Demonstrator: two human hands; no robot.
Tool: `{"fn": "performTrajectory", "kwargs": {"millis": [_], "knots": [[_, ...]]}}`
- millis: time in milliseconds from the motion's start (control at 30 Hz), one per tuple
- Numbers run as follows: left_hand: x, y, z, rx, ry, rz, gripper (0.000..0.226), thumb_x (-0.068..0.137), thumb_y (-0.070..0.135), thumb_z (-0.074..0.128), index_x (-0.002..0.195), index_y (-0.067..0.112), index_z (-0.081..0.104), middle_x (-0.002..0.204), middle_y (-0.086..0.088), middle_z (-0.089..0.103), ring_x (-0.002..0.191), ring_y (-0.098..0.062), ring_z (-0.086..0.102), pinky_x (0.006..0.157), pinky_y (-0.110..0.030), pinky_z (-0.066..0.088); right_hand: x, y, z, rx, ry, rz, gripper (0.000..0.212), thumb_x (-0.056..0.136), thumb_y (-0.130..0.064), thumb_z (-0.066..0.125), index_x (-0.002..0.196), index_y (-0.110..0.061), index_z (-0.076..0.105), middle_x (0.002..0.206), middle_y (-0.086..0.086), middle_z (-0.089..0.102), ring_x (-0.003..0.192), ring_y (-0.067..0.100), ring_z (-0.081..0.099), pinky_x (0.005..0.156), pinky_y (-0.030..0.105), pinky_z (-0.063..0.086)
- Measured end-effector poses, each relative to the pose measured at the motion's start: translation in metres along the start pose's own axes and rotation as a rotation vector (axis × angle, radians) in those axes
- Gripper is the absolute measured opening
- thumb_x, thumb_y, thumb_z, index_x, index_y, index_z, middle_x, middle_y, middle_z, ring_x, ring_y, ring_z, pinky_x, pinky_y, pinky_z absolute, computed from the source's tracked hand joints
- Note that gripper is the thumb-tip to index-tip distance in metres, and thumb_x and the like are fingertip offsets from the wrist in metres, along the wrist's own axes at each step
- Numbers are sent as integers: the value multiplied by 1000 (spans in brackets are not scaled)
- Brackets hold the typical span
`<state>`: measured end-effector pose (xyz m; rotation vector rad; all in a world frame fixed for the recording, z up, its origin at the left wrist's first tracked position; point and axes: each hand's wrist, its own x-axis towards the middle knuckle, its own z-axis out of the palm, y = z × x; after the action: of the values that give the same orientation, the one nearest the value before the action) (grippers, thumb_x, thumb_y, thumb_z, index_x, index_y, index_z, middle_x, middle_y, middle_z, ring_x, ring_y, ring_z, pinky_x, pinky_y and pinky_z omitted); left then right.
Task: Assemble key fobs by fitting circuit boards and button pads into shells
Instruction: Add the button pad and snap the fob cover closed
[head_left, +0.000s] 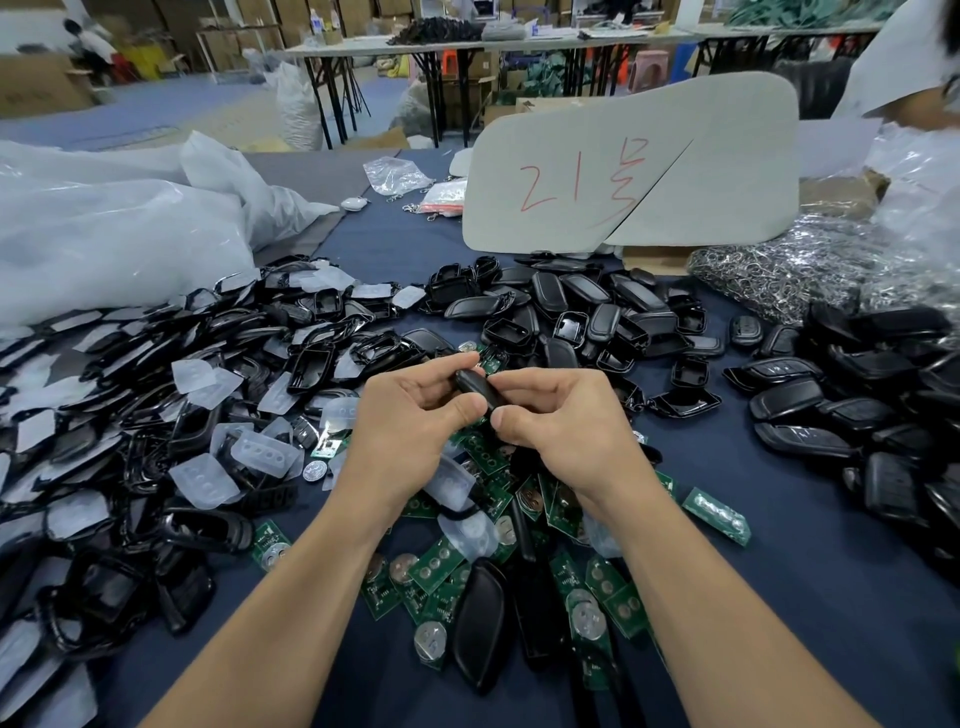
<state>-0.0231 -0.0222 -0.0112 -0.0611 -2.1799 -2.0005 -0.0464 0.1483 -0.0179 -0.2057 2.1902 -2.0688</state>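
A black key fob shell (475, 387) is held above the table between both hands. My left hand (410, 421) grips its left side with thumb and fingers curled round it. My right hand (563, 421) pinches its right end; its fingers hide the lower part of the shell. Beneath the hands lie several green circuit boards (436, 564) with round coin cells. Clear button pads (260, 452) lie mixed among black shell frames (311, 364) to the left. A closed black shell half (480, 623) lies near the front.
Black shell backs (587, 306) are heaped behind the hands and finished fobs (795, 400) at the right. A bag of metal key rings (779, 265) sits at the back right, a grey foam board (701, 182) with red writing behind, white plastic bags (114, 234) at left. Another person (914, 67) is at the far right.
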Motion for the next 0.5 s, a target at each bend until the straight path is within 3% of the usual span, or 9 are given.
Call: {"fn": "performTrajectory", "kwargs": {"millis": [367,500], "knots": [[2,-1,1,-7,-5,-9,44,86,-4,79,115,29,75,103,3,82,101,-14,77,89,-22,58,2,0,3,67,-14,14,38,83,3,81,97,-32,77,99,1,81,88,21,79,82,39,65],[3,-2,3,-23,9,-12,44,87,-5,77,116,27,75,101,2,82,98,-13,77,86,-20,58,2,-1,2,87,25,14,35,79,2,84,101,-25,79,98,4,81,86,24,79,82,40,64]]}}
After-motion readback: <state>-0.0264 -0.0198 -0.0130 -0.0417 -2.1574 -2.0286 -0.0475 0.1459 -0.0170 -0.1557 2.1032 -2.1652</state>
